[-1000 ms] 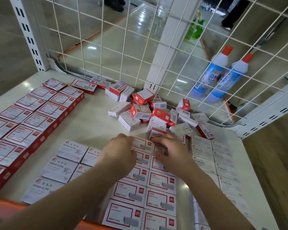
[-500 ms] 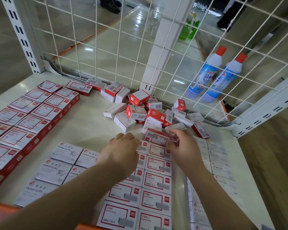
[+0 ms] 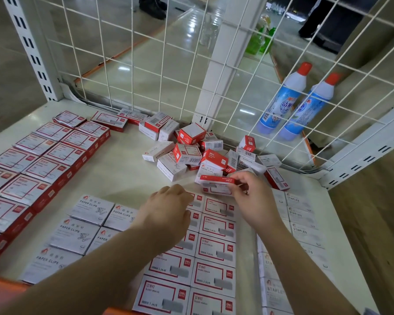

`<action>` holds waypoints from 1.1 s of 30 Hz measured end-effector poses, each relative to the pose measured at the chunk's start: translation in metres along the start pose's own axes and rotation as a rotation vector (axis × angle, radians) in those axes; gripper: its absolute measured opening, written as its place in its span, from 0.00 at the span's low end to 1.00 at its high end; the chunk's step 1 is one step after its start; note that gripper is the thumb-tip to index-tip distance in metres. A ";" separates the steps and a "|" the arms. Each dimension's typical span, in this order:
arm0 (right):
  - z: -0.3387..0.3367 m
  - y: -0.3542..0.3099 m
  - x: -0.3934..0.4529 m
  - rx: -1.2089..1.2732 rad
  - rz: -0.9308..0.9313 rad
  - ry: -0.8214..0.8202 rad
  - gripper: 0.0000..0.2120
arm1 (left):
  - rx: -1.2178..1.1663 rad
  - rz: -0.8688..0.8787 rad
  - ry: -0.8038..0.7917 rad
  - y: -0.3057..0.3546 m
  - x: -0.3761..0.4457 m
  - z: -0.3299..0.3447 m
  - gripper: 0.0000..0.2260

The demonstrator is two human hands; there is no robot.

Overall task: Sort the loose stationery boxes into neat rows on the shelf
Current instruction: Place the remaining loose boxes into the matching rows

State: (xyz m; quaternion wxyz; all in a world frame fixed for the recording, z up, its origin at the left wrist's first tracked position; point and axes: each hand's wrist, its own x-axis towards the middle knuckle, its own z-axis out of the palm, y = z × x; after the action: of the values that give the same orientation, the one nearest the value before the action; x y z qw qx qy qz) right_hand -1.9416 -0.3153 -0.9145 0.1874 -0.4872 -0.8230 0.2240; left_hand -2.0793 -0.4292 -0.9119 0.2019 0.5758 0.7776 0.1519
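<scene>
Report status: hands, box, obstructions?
Right hand grips red-and-white staple box. Left hand rests on the row. Loose pile behind; nothing blocking.

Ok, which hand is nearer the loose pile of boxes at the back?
Right. The right hand sits at the pile's front edge, pinching a red-and-white box. The left hand is farther forward, resting on the sorted rows.

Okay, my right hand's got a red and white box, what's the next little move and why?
Probably lower the box flat onto the far end of the red-framed staple rows. The right hand pinches it tilted just above that end, while the left hand rests on the neighbouring row.
</scene>
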 end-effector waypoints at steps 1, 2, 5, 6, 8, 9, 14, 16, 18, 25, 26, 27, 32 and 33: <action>-0.003 -0.003 -0.002 0.023 -0.008 0.002 0.06 | -0.020 -0.012 0.013 -0.001 0.000 -0.001 0.17; -0.005 -0.005 -0.004 0.049 -0.007 0.006 0.05 | -0.053 -0.034 0.026 -0.002 0.000 -0.001 0.17; -0.012 -0.013 -0.008 0.151 0.023 0.039 0.05 | -0.227 -0.120 0.070 -0.003 -0.001 -0.006 0.18; -0.015 -0.016 -0.010 0.189 0.031 0.041 0.05 | -0.282 -0.134 0.092 -0.002 -0.001 -0.008 0.18; -0.021 -0.020 -0.012 0.226 0.021 0.009 0.06 | -0.347 -0.135 0.144 -0.002 -0.001 -0.012 0.19; -0.023 -0.021 -0.014 0.224 0.004 -0.024 0.06 | -0.357 -0.123 0.162 -0.002 -0.001 -0.015 0.19; -0.026 -0.027 -0.024 0.240 -0.047 -0.133 0.07 | -0.365 -0.055 0.108 -0.001 -0.003 -0.024 0.16; -0.026 -0.030 -0.025 0.264 -0.056 -0.128 0.07 | -0.382 -0.046 0.075 -0.001 -0.005 -0.025 0.13; -0.025 -0.033 -0.025 0.278 -0.059 -0.144 0.07 | -0.419 -0.073 0.061 -0.002 -0.005 -0.025 0.11; -0.010 -0.029 -0.031 0.320 0.071 -0.180 0.16 | -0.608 -0.213 0.103 -0.008 -0.010 -0.023 0.05; -0.007 -0.029 -0.034 0.328 0.085 -0.205 0.15 | -0.648 -0.228 0.128 -0.009 -0.011 -0.023 0.05; -0.004 -0.030 -0.037 0.345 0.099 -0.232 0.13 | -0.685 -0.244 0.150 -0.009 -0.011 -0.022 0.05; 0.011 -0.039 -0.044 0.518 0.118 -0.246 0.06 | -0.775 -0.286 0.176 -0.006 -0.014 -0.018 0.05; 0.013 -0.040 -0.044 0.553 0.134 -0.231 0.07 | -0.772 -0.290 0.171 -0.006 -0.014 -0.018 0.05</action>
State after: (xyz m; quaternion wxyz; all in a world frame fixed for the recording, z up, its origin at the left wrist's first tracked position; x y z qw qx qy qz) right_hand -1.9574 -0.3737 -0.9072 0.2027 -0.4421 -0.7129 0.5052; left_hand -2.0892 -0.4448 -0.8970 0.3567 0.3278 0.7505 0.4495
